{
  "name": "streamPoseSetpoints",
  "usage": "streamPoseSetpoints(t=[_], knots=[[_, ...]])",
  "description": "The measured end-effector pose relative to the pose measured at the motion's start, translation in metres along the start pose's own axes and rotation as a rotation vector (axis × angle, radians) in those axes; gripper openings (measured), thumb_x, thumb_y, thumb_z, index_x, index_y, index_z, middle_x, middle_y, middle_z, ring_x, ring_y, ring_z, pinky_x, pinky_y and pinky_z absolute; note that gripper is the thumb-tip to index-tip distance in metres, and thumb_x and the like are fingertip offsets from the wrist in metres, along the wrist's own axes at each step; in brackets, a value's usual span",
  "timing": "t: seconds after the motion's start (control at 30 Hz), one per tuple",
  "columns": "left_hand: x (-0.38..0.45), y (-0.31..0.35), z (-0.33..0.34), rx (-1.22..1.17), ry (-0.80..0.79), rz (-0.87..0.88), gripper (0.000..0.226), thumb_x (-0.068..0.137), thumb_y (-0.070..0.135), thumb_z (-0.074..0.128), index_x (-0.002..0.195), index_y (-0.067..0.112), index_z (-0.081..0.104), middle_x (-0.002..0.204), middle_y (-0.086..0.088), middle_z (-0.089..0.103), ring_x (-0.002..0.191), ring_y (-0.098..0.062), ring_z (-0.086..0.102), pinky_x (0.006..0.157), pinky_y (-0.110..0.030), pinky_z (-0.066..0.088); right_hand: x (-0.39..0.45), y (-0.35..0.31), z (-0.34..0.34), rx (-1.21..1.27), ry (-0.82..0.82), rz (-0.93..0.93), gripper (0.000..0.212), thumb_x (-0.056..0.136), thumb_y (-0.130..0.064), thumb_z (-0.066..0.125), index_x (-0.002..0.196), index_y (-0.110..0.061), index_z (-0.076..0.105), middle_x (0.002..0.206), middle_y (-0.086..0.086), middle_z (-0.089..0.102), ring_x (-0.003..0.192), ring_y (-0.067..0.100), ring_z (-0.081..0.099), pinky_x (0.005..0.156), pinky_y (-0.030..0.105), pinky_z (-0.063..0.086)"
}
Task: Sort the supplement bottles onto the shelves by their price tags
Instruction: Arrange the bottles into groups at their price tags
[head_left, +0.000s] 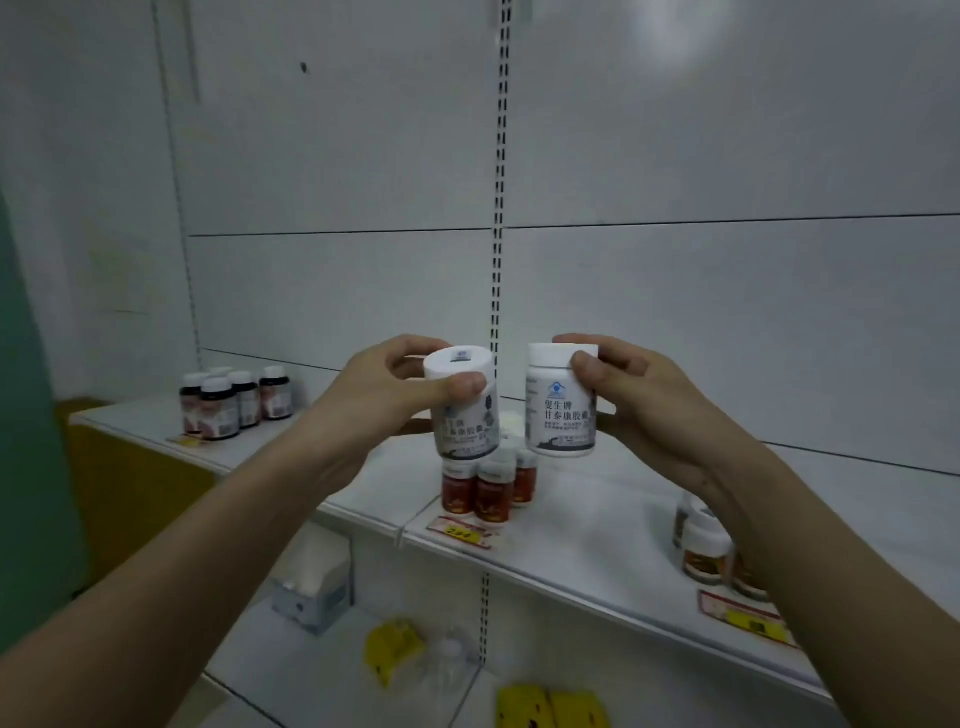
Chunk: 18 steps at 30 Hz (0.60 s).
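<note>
I hold two white supplement bottles side by side above the shelf (363, 493). My left hand (384, 389) grips the left white bottle (465, 415) near its cap, tilted toward me. My right hand (634, 400) grips the right white bottle (561, 410), upright, its label facing me. Below them stand three red-labelled bottles (488, 486) behind a yellow price tag (460, 532). Several dark bottles (234, 400) stand at the shelf's left with a tag in front. White-capped brown-labelled bottles (706, 551) stand at the right above another price tag (748, 618), partly hidden by my right forearm.
A slotted upright (498, 208) runs up the white back panel. On the lower shelf lie a grey-white box (311, 587), yellow packets (389, 649) and more yellow packs (550, 706). A yellow-brown cabinet (119, 488) stands at the left.
</note>
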<state>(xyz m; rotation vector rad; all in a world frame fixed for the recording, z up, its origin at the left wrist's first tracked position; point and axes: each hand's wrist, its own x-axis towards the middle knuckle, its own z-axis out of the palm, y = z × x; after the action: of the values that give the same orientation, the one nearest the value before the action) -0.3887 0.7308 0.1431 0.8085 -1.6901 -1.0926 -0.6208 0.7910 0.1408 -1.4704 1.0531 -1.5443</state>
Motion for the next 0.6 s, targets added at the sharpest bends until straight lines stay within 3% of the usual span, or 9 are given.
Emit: streamPoseSetpoints(t=[0.1,0.27,0.4,0.6], knots=[[0.010,-0.011,-0.060,0.022,0.061,-0.018,0.040,0.073,0.024,0.080,0.110,0.023,0.063,0.107,0.005,0.071,0.097,-0.012,0.068,0.070,-0.024,0.057,0.034,0.011,0.047,-0.036,0.030,-0.006,0.031,0.088,-0.020,0.066,0.119,-0.016,0.067,0.109,0.001,0.073,0.100,0.012,0.069,0.080,0.029,0.056],[0.038,-0.032,-0.132,0.027,0.138,-0.019,0.043,0.075,0.021,0.081,0.114,0.022,0.064,0.115,0.002,0.066,0.101,-0.015,0.065,0.070,-0.024,0.054,0.088,0.035,0.113,-0.067,0.083,-0.012,0.032,0.089,-0.021,0.070,0.120,-0.020,0.066,0.117,0.005,0.068,0.108,0.020,0.066,0.089,0.036,0.055],[0.073,-0.056,-0.169,0.046,0.186,-0.011,0.044,0.073,0.024,0.082,0.114,0.023,0.066,0.114,0.005,0.068,0.104,-0.014,0.064,0.088,-0.037,0.056,0.132,0.067,0.155,-0.118,0.142,-0.044,0.036,0.087,-0.023,0.073,0.122,-0.021,0.065,0.116,0.000,0.067,0.103,0.016,0.067,0.089,0.035,0.056],[0.141,-0.102,-0.209,0.075,0.203,-0.032,0.042,0.077,0.021,0.080,0.116,0.016,0.065,0.109,0.002,0.068,0.097,-0.010,0.065,0.081,-0.031,0.058,0.221,0.139,0.190,-0.098,0.254,-0.026,0.040,0.087,-0.020,0.074,0.124,-0.014,0.063,0.119,0.006,0.064,0.107,0.022,0.064,0.088,0.037,0.055]])
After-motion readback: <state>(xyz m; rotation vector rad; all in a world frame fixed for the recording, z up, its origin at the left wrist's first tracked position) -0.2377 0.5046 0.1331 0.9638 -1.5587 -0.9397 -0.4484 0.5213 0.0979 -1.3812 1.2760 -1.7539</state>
